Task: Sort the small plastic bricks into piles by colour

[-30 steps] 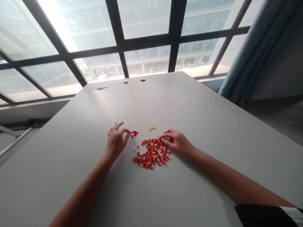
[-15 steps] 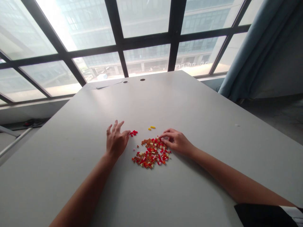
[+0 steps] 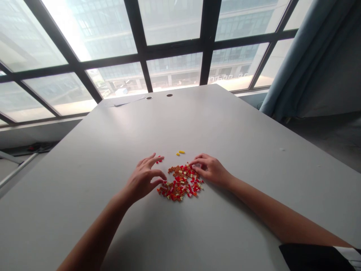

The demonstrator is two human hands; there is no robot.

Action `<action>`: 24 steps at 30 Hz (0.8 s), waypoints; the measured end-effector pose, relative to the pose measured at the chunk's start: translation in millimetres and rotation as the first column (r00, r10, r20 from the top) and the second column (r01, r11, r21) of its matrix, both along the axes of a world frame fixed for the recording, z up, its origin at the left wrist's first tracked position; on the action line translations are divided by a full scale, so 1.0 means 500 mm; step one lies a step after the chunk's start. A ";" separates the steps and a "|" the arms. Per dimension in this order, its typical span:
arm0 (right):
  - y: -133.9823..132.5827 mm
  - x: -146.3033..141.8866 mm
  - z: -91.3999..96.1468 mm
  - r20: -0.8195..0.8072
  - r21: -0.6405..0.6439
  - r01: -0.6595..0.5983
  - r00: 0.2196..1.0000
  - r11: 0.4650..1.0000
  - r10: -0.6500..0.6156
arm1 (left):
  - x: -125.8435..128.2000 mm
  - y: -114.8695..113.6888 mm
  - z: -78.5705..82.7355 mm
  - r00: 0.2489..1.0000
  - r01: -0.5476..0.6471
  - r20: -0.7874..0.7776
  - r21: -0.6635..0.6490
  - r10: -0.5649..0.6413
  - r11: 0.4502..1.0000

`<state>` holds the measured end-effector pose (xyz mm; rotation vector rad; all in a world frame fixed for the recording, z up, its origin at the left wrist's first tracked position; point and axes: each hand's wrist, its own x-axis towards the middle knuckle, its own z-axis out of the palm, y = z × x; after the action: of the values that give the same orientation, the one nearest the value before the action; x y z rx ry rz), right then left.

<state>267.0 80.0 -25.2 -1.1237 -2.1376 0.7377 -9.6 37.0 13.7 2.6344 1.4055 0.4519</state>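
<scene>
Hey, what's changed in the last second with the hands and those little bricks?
The left hand slid toward the pile of small red, orange and cream plastic bricks, holding nothing visible. The right hand stayed at the pile's edge; the pile and the yellow bricks look unchanged.

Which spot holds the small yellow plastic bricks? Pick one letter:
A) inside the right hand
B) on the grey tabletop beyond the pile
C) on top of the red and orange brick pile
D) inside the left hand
B: the small yellow plastic bricks sit on the grey tabletop beyond the pile of red and orange plastic bricks, apart from it.
</scene>
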 end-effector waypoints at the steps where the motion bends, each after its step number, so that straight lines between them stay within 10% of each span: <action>1: 0.000 0.000 0.001 0.001 -0.002 0.002 1.000 1.000 -0.002 | 0.003 0.002 -0.003 1.000 0.002 -0.016 -0.006 -0.002 1.000; 11: -0.003 -0.001 0.003 0.007 -0.013 0.003 1.000 1.000 -0.003 | 0.014 0.001 -0.009 0.999 0.032 -0.002 0.057 -0.032 0.998; 17: -0.001 -0.001 -0.001 0.012 0.008 0.002 1.000 1.000 -0.002 | 0.006 0.039 -0.030 0.967 -0.241 0.162 0.319 0.198 0.917; 24: 0.001 -0.001 -0.005 -0.008 0.011 -0.006 1.000 1.000 0.006 | -0.023 0.080 -0.069 0.923 -0.375 0.215 0.328 0.318 0.867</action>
<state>266.7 80.3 -27.9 -1.1074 -2.1371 0.7306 -21.0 76.9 -20.6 2.5230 1.9113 1.0284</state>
